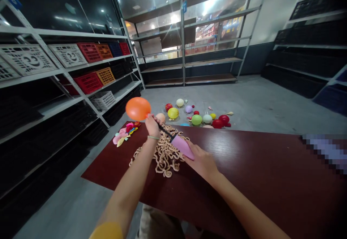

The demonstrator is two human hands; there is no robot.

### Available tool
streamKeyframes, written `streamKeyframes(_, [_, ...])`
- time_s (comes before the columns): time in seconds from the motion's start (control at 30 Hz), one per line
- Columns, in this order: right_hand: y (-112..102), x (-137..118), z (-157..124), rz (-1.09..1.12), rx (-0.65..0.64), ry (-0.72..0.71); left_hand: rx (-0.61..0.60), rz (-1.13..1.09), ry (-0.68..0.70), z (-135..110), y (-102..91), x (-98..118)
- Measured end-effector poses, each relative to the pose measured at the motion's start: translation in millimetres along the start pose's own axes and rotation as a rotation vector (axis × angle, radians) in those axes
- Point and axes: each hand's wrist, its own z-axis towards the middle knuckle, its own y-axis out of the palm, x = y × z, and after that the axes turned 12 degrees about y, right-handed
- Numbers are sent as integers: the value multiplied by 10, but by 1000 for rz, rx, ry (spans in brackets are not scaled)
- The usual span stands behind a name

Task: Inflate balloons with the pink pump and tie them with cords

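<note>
My left hand (152, 125) is closed around the neck of an inflated orange balloon (138, 109), where the black tip of a balloon pump meets it. The pump (183, 147) has a pink body and a black rod, and lies tilted across the space between my hands. My right hand (202, 162) grips the pink body at its lower end. Below them, a heap of thin, curled beige long balloons (166, 152) is spread on the dark red table (244, 166). Left of that heap lies a small pile of flat coloured balloons (121, 137).
Several inflated balloons (196, 120) lie on the grey floor beyond the table. Shelving with plastic crates (90, 82) runs along the left. A metal rack (183, 51) stands at the back, and dark shelves (311, 47) are on the right. A blurred patch (328, 150) covers the table's right edge.
</note>
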Motion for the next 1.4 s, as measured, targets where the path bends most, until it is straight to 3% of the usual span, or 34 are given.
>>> streamKeyframes(0.1, [20, 25, 4, -5, 21, 38, -99, -4, 11, -400, 27, -274])
streamKeyframes(0.17, [20, 26, 5, 2, 12, 21, -131, -14, -13, -483, 4, -360])
streamKeyframes(0.27, [17, 11, 1, 2, -12, -37, -96, 26, -41, -283, -89, -295])
streamKeyframes(0.4, [15, -9, -9, -4, -21, -128, 40, 58, -2, 227, -236, 17])
streamKeyframes(0.5, [10, -12, -6, -13, -10, -151, 103, 27, 35, 394, -281, 186])
streamKeyframes(0.6, [9, 10, 11, -33, -4, -123, 85, -68, -5, 200, -235, 129])
streamKeyframes(0.73, [26, 66, 29, -53, -5, -52, -63, -126, -75, -334, -106, -204])
streamKeyframes(0.83, [44, 70, 22, -46, 10, -48, -113, -108, -65, -513, -75, -373])
streamKeyframes(0.93, [47, 35, 5, -30, 10, -97, -74, -39, -55, -330, -150, -315])
streamKeyframes(1.07, [26, 7, -2, -19, -1, -174, 18, 15, -5, 174, -291, 31])
streamKeyframes(1.17, [0, 17, 7, -18, 18, -183, 65, 5, 64, 352, -289, 216])
streamKeyframes(1.27, [-22, 39, 23, -43, 15, -116, 35, -11, 61, 169, -185, 122])
streamKeyframes(1.4, [-3, 68, 29, -67, -12, -16, -59, -5, 5, -337, -79, -300])
